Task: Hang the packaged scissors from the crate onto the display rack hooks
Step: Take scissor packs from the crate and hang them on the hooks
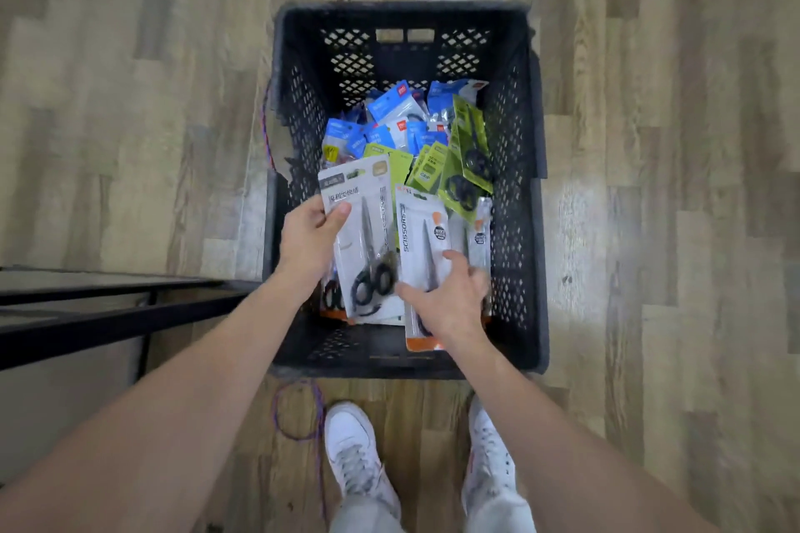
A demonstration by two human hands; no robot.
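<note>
Nearest the camera, two white sneakers [355, 446] stand on the wood-plank floor [130, 100], with a purple cord [303, 415] looping just beside the left shoe. Both bare forearms reach forward and down into a black perforated crate [519, 195] that sits on the floor straight ahead. The left hand [309, 240] holds a grey-carded pack of black-handled scissors [366, 238] by its left edge, thumb pressed on the front of the card and the fingers [337, 214] curled round it; the pack is tilted and lifted a little over the pile. The right hand [450, 299] is spread over a white and orange pack marked SCISSORS [417, 229], its fingers wide, thumb and forefinger resting on the pack; motion blur keeps the grip from being clear. A second white and orange pack [478, 229] lies just beside it to the right. Farther into the crate lie green-carded packs [469, 156] leaning against the right wall, and beyond them a heap of blue packs [389, 117] toward the far wall. At the left edge, dark metal bars [108, 307] of a frame cross near the left forearm.
</note>
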